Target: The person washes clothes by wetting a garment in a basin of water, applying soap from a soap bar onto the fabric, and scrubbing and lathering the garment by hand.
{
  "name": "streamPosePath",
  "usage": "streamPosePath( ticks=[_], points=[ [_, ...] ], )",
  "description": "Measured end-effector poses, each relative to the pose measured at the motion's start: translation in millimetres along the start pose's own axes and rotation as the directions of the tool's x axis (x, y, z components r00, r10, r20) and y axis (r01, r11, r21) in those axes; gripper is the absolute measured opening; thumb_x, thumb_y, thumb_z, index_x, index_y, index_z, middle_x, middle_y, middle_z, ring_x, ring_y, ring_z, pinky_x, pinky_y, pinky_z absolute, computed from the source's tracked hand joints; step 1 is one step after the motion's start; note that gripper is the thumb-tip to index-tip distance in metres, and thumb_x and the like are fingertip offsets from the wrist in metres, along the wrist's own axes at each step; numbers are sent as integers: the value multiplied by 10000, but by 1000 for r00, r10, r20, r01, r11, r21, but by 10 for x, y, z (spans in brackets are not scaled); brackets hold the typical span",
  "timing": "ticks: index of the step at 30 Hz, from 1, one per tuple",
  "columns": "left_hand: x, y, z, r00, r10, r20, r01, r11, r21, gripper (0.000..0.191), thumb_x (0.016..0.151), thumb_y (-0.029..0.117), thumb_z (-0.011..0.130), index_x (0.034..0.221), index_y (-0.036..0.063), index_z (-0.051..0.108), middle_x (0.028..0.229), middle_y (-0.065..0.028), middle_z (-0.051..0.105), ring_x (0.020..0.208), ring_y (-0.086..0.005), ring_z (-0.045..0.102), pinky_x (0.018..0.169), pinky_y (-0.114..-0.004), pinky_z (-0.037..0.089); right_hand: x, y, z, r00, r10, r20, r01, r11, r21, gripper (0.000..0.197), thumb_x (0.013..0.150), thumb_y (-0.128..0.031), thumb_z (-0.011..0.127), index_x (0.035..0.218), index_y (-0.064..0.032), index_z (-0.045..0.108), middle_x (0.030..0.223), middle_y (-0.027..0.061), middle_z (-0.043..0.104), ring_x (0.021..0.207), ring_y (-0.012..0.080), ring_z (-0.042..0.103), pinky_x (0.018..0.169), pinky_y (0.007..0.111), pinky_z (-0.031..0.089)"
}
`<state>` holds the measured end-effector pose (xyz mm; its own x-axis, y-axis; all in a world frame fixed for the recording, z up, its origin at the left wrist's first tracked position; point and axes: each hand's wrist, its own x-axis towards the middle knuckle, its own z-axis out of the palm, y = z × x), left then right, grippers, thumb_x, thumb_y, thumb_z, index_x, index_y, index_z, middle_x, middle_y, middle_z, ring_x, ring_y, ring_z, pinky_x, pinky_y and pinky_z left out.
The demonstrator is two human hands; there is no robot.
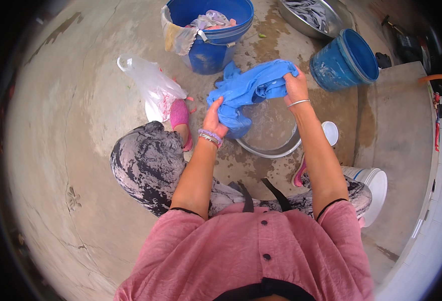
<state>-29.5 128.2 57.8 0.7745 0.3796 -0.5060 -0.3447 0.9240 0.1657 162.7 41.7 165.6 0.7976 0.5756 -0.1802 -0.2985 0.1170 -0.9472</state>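
A crumpled blue garment stretches between my two hands. My left hand grips its lower left end, thumb on top. At the upper right end, my right hand clasps a bunched part of the cloth. Beneath the garment a round metal basin rests on the concrete floor, with cloudy water in it. The cloth hangs over the basin's far and left side and hides that part of the rim. Whether the cloth's lower folds touch the water, I cannot tell.
A large blue bucket holding cloth stands ahead. Farther right are a metal basin with grey fabric and a tilted blue bucket. A white plastic bag lies at left. A small white container and white bucket sit at right.
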Motion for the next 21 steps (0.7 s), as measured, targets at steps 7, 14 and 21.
streamPosePath(
  ticks=[7,14,21],
  points=[
    [-85,51,293,992,-94,85,106,984,-143,336,892,264,511,1136,37,550,1095,-111,620,1008,-267,588,916,-411,444,-158,763,-274,998,-29,56,45,952,-302,344,757,32,576,1097,-24,585,965,43,629,875,141,586,785,258,468],
    [-163,166,443,988,-15,153,50,973,-225,390,928,316,443,1159,18,544,1142,-126,600,1041,-291,570,955,-428,415,-743,765,-100,928,185,322,-132,975,-179,639,674,97,548,1282,-80,463,1245,57,477,1118,162,472,918,260,397],
    [-49,134,353,986,111,123,-79,968,-239,455,921,404,430,1136,22,552,1140,-122,595,1066,-284,554,968,-421,401,-912,757,130,882,285,375,-291,956,-42,596,747,6,627,1302,-11,410,1220,81,500,1097,158,484,935,285,397]
  ],
)
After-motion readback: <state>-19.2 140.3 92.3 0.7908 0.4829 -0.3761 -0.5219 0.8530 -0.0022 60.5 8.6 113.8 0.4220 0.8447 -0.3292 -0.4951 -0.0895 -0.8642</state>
